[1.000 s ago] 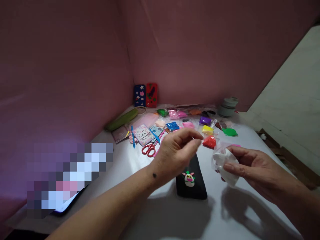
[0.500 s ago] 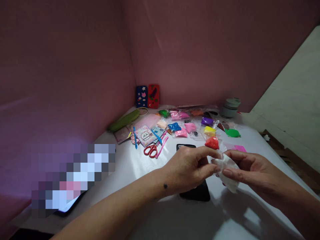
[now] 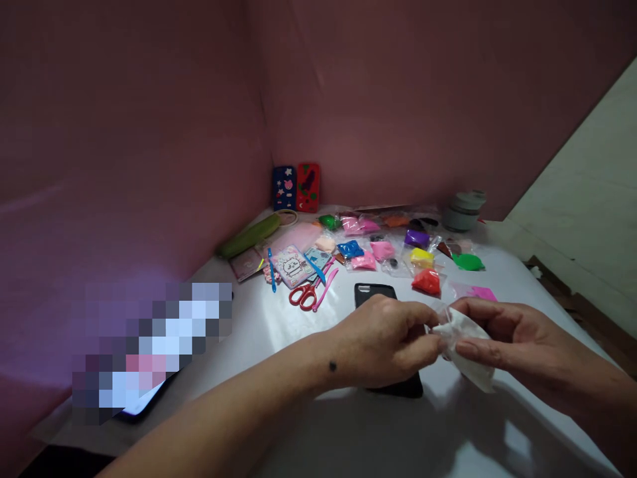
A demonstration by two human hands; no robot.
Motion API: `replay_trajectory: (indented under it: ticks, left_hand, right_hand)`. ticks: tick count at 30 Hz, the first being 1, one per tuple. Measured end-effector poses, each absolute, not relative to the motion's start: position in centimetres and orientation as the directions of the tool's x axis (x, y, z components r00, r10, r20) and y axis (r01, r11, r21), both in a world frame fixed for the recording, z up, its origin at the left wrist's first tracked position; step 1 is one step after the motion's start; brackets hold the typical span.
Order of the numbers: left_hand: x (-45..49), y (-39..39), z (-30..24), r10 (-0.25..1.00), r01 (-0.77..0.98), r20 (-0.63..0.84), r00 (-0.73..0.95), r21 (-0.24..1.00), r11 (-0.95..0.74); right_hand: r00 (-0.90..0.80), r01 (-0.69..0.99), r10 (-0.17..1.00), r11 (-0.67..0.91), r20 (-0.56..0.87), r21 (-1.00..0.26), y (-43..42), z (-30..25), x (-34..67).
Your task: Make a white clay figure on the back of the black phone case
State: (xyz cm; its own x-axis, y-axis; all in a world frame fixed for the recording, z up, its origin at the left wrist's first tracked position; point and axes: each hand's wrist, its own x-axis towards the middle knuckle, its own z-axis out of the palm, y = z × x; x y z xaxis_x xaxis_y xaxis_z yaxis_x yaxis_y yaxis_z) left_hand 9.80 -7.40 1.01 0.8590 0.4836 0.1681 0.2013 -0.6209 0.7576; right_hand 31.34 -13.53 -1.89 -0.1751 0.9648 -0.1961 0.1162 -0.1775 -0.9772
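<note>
L hand (image 3: 408, 342) pinches the near end of the white pkt (image 3: 478, 372); R hand (image 3: 522, 338) grips its body, thumb on top. Pkt's above the table (image 3: 448, 431), just R of the black phone case (image 3: 403, 386). Prob. best: firm R grip, gentle L pull.

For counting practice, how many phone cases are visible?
3: blue case and red case upright at the back; black case partly behind the left hand. More may be hidden.
</note>
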Motion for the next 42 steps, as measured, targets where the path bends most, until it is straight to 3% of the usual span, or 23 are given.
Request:
replay_trajectory:
  ticks: [5, 15, 20, 28, 36, 42]
  left_hand:
    - [9.8, -7.2, 1.1, 0.459, 0.204, 0.097, 0.883, 0.802, -0.562]
    - [9.6, -7.4, 1.1, 0.462, 0.195, -0.086, 0.883, 0.962, -0.194]
    - [9.3, -7.2, 1.3, 0.426, 0.132, -0.098, 0.899, 0.99, -0.049]
    - [9.2, -7.0, 1.6, 0.609, 0.041, 0.035, 0.793, 0.993, -0.11]
    - [9.5, -7.2, 0.8, 0.572, 0.11, 0.097, 0.815, 0.942, -0.317]
    - [10.0, -7.5, 0.8, 0.582, 0.135, 0.232, 0.779, 0.845, -0.518]
  right_hand:
    - [-0.18, 0.17, 0.97, -0.133, -0.163, -0.976, -13.4, -1.5, 30.8]
    - [-0.201, 0.204, 0.965, -0.125, -0.166, -0.971, -13.9, -1.5, 31.1]
    - [-0.138, 0.2, 0.977, -0.136, -0.165, -0.97, -13.9, -1.1, 30.9]
    - [-0.112, 0.139, 0.986, -0.109, -0.125, -0.984, -13.4, -1.4, 31.1]
    - [-0.138, 0.1, 0.981, -0.12, -0.134, -0.988, -13.4, -2.1, 31.2]
    - [-0.136, 0.024, 0.976, -0.168, -0.169, -0.986, -13.3, -1.9, 31.0]
